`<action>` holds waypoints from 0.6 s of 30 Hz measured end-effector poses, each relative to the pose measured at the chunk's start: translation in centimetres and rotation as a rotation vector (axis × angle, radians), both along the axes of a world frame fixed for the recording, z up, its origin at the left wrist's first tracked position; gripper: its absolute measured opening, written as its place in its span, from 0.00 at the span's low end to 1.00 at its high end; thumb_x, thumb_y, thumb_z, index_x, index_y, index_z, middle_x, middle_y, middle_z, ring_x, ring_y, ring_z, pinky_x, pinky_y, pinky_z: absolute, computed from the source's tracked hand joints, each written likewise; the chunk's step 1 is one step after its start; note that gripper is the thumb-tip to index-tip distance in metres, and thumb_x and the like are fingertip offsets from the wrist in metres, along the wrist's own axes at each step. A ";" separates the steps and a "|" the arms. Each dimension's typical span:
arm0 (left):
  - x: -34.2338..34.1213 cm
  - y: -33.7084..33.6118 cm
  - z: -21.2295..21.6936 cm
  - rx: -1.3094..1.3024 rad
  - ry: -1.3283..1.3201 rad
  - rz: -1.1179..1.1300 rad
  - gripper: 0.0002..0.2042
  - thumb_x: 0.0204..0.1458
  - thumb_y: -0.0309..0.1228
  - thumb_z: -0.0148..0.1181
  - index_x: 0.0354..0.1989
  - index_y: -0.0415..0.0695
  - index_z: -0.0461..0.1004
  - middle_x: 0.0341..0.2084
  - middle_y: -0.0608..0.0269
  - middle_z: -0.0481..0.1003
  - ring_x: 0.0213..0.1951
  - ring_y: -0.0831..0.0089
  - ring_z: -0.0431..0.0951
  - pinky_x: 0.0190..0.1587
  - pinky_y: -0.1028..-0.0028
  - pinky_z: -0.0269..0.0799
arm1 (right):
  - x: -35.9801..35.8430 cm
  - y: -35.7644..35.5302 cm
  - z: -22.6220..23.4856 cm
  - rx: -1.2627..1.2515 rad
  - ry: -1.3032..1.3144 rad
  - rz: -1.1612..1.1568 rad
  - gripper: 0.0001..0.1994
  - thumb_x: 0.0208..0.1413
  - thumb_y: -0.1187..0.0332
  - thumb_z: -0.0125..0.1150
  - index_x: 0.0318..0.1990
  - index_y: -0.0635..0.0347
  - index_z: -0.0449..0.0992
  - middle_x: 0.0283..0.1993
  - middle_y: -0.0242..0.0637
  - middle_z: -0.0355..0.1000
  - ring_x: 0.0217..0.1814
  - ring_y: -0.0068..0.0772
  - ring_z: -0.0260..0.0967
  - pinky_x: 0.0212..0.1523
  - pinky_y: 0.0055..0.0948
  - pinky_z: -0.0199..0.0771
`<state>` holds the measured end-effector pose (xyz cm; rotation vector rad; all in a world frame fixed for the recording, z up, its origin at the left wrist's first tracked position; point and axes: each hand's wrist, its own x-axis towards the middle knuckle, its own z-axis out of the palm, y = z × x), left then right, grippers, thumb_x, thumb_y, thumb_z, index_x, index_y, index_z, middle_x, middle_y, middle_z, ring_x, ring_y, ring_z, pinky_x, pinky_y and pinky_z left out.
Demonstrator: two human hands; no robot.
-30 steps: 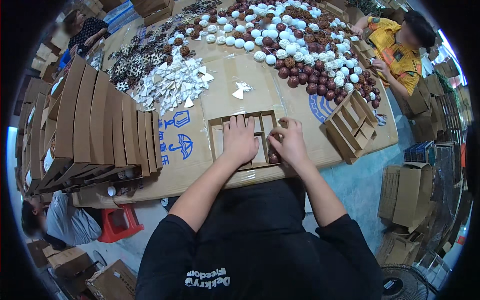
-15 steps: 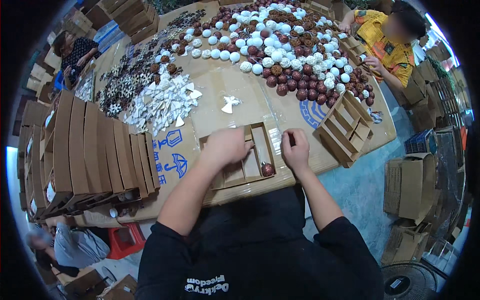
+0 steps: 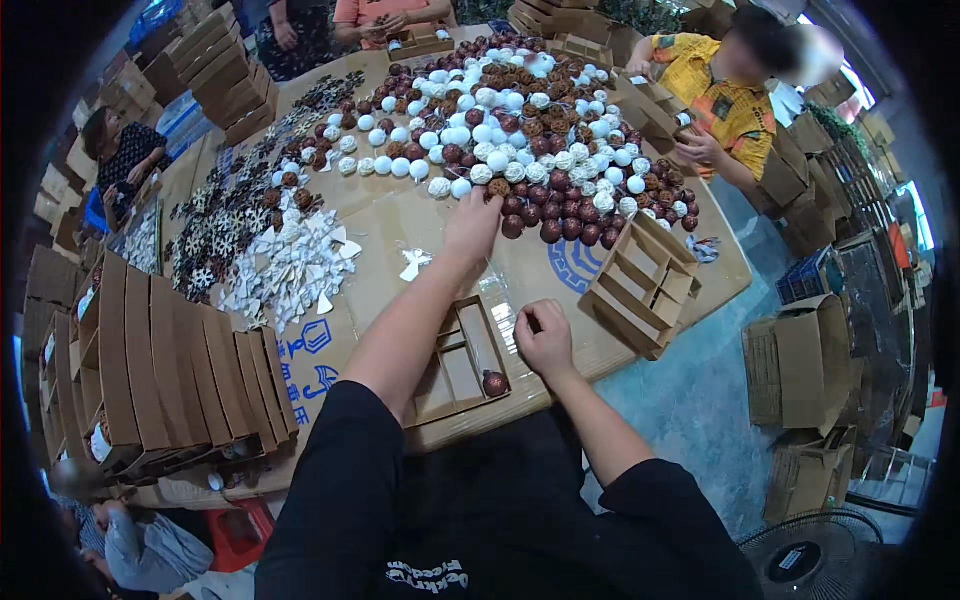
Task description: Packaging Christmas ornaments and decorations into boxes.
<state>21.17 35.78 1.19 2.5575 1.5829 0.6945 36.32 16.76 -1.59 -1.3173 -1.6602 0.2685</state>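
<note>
My left hand [image 3: 473,225] reaches across the table to the near edge of the ornament pile. Its fingers close round a brown wicker ball [image 3: 498,187], beside white balls and glittery dark red balls [image 3: 532,214]. My right hand [image 3: 545,338] is curled just right of a shallow cardboard tray [image 3: 441,408]; what its fingers may hold is hidden. Thin dividers split the tray into compartments. One glittery dark red ball [image 3: 495,383] lies in its near right corner. My left forearm covers part of the tray's left side.
A second divided tray [image 3: 640,285] stands to the right. Stacked trays [image 3: 165,360] rise at the left. White angel-shaped pieces [image 3: 290,262] and snowflakes [image 3: 205,240] are heaped on the left. A co-worker in yellow [image 3: 725,110] handles a tray at the far right; others work around the table.
My left hand has left the tray and moved forward to the pile's edge. My right hand stays beside the tray, its fingers more curled. The whole view has shifted.
</note>
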 end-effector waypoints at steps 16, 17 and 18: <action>-3.0 1.5 1.2 -0.200 0.060 0.013 0.25 0.49 0.37 0.72 0.56 0.47 0.75 0.44 0.47 0.77 0.49 0.49 0.79 0.52 0.54 0.77 | -0.7 0.0 0.2 -0.060 -0.110 -0.039 0.04 0.53 0.75 0.63 0.31 0.62 0.73 0.32 0.44 0.70 0.38 0.50 0.68 0.41 0.45 0.70; -2.2 1.9 0.5 -0.207 0.026 0.025 0.25 0.49 0.38 0.72 0.56 0.47 0.75 0.43 0.47 0.78 0.49 0.49 0.80 0.52 0.54 0.77 | -0.3 0.0 0.1 -0.054 -0.113 -0.042 0.04 0.53 0.75 0.63 0.30 0.62 0.73 0.32 0.45 0.70 0.38 0.51 0.68 0.42 0.46 0.70; -2.7 2.0 0.4 -0.212 -0.001 0.056 0.26 0.49 0.38 0.72 0.57 0.46 0.75 0.42 0.47 0.78 0.49 0.49 0.80 0.52 0.54 0.77 | -0.9 0.0 0.3 -0.048 -0.099 -0.024 0.04 0.53 0.75 0.63 0.31 0.62 0.73 0.32 0.45 0.70 0.39 0.51 0.69 0.42 0.45 0.71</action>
